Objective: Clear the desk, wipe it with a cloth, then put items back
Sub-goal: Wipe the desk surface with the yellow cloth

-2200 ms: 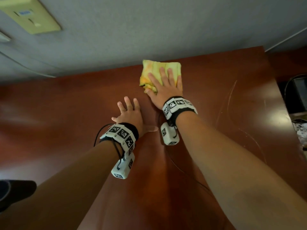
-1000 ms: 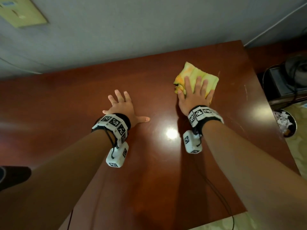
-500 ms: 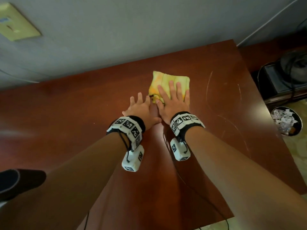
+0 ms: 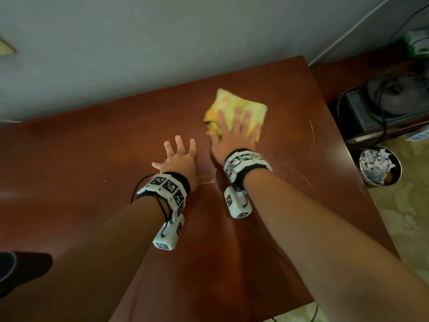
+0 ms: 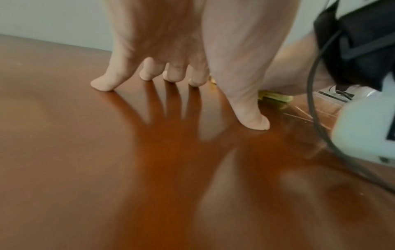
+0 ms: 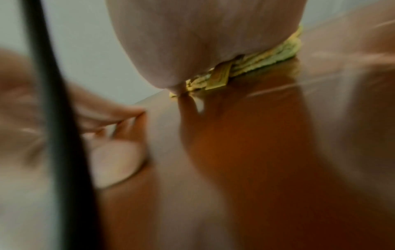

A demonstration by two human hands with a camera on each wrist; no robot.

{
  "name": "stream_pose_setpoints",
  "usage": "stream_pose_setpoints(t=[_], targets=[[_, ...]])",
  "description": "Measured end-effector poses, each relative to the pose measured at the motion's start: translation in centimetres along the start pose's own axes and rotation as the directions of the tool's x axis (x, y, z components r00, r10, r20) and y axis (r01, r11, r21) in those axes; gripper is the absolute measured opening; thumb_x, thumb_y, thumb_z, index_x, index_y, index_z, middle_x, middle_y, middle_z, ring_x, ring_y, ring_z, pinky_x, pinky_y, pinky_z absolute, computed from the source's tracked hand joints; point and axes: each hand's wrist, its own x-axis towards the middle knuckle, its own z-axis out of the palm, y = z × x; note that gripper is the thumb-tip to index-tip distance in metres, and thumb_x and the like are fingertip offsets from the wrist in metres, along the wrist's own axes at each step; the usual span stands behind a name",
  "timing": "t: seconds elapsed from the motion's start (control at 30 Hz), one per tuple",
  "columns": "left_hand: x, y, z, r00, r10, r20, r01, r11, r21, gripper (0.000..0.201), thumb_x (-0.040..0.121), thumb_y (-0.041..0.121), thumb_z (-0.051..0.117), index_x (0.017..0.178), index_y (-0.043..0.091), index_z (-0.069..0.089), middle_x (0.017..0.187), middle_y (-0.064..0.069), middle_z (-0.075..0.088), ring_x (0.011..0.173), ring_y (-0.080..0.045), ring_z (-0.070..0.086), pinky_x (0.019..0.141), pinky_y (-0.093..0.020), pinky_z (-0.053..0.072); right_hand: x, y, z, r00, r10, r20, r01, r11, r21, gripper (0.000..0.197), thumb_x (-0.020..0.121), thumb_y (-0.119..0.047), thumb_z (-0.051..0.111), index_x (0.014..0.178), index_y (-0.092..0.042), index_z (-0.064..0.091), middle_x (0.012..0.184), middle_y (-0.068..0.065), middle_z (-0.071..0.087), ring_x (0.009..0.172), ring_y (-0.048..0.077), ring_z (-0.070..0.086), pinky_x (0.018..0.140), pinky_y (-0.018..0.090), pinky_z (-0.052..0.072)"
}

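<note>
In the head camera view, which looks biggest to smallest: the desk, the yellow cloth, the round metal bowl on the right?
1. desk, by far.
2. yellow cloth.
3. metal bowl.
The bowl looks lower, farther from the camera, so the last two are unsure.

A gray wall (image 4: pixel 162 43) stands behind the brown wooden desk. Past the desk's right edge, a low dark shelf (image 4: pixel 383 126) holds a black box with wires. A round metal bin (image 4: pixel 380 167) sits on the pale patterned floor (image 4: pixel 406 217).
</note>
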Motion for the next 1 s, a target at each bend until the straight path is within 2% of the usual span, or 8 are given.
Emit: stream_pose_setpoints(t=[0.13,0.27,0.4,0.53,0.7,0.77,0.87,1.0], targets=[[0.2,-0.3,0.2,1.000,0.010,-0.019,-0.010,1.000,-0.020,0.120,0.075,0.069,0.070,0.157,0.028,-0.008,0.165,-0.006,-0.019,0.151,-0.037,-0.012,0.107,-0.076,0.024,-1.2,-2.5,1.3,0.987,-0.162,-0.003,0.162,0.987,-0.023,0.060,0.102,-0.055,0.023,0.158,-0.041,0.005,0.167,0.008,-0.009,0.152,0.034,-0.014,0.118,0.060,-0.014],[0.3,-0.3,0.6,0.999,0.003,-0.039,-0.004,1.000,-0.014,0.124,0.070,0.079,0.065,0.158,0.030,-0.008,0.165,-0.005,-0.019,0.152,-0.036,-0.011,0.109,-0.074,0.023,-0.1,0.9,0.1,0.978,-0.207,0.007,0.207,0.976,-0.062,0.059,0.101,-0.058,0.021,0.157,-0.046,0.006,0.168,0.000,-0.008,0.153,0.027,-0.013,0.120,0.057,-0.010],[0.1,-0.4,0.6,0.999,0.000,-0.053,0.000,1.000,-0.002,0.124,0.070,0.081,0.062,0.158,0.030,-0.008,0.165,-0.005,-0.018,0.152,-0.036,-0.011,0.109,-0.074,0.024,1.7,7.1,-2.2,1.000,-0.007,0.021,0.008,0.999,-0.043,0.060,0.101,-0.060,0.017,0.156,-0.047,-0.002,0.167,-0.001,-0.015,0.153,0.027,-0.017,0.120,0.056,-0.012],[0.2,-0.3,0.6,0.998,-0.002,-0.055,0.003,1.000,0.012,0.125,0.069,0.082,0.061,0.158,0.029,-0.008,0.165,-0.006,-0.018,0.152,-0.036,-0.010,0.110,-0.073,0.024,1.3,13.9,-3.7,0.970,0.243,-0.014,-0.244,0.970,-0.015,0.060,0.101,-0.060,0.016,0.158,-0.044,0.001,0.168,0.002,-0.011,0.153,0.027,-0.013,0.121,0.057,-0.008],[0.2,-0.2,0.6,0.998,-0.008,-0.064,0.009,1.000,0.024,0.124,0.069,0.082,0.061,0.158,0.029,-0.008,0.165,-0.006,-0.017,0.152,-0.036,-0.009,0.109,-0.074,0.025,0.8,11.7,-3.3,0.939,0.345,-0.003,-0.344,0.937,0.066,0.059,0.102,-0.058,0.012,0.158,-0.042,0.001,0.167,0.007,-0.012,0.152,0.032,-0.015,0.119,0.060,-0.011],[0.2,-0.2,0.6,0.998,-0.011,-0.062,0.013,1.000,0.027,0.124,0.070,0.082,0.061,0.158,0.029,-0.008,0.165,-0.006,-0.017,0.152,-0.036,-0.009,0.109,-0.073,0.025,0.3,9.1,-2.5,0.962,0.273,-0.018,-0.271,0.960,0.075,0.058,0.103,-0.056,0.016,0.158,-0.042,0.004,0.167,0.008,-0.011,0.152,0.034,-0.014,0.118,0.062,-0.010],[0.1,-0.1,0.5,0.998,-0.013,-0.064,0.015,0.999,0.038,0.124,0.070,0.082,0.060,0.158,0.029,-0.009,0.166,-0.005,-0.017,0.152,-0.036,-0.009,0.110,-0.072,0.026,-1.7,4.7,-0.6,0.999,0.052,-0.002,-0.052,0.998,0.033,0.058,0.103,-0.055,0.017,0.157,-0.044,0.003,0.167,0.006,-0.013,0.152,0.034,-0.017,0.117,0.063,-0.011],[0.2,-0.2,0.7,0.998,-0.019,-0.067,0.022,0.999,0.041,0.123,0.072,0.080,0.061,0.158,0.029,-0.009,0.166,-0.005,-0.018,0.152,-0.035,-0.009,0.111,-0.072,0.025,-4.2,1.2,1.6,0.992,-0.126,0.001,0.126,0.992,-0.003,0.058,0.103,-0.056,0.015,0.158,-0.042,0.004,0.167,0.005,-0.011,0.152,0.033,-0.017,0.118,0.060,-0.013]])
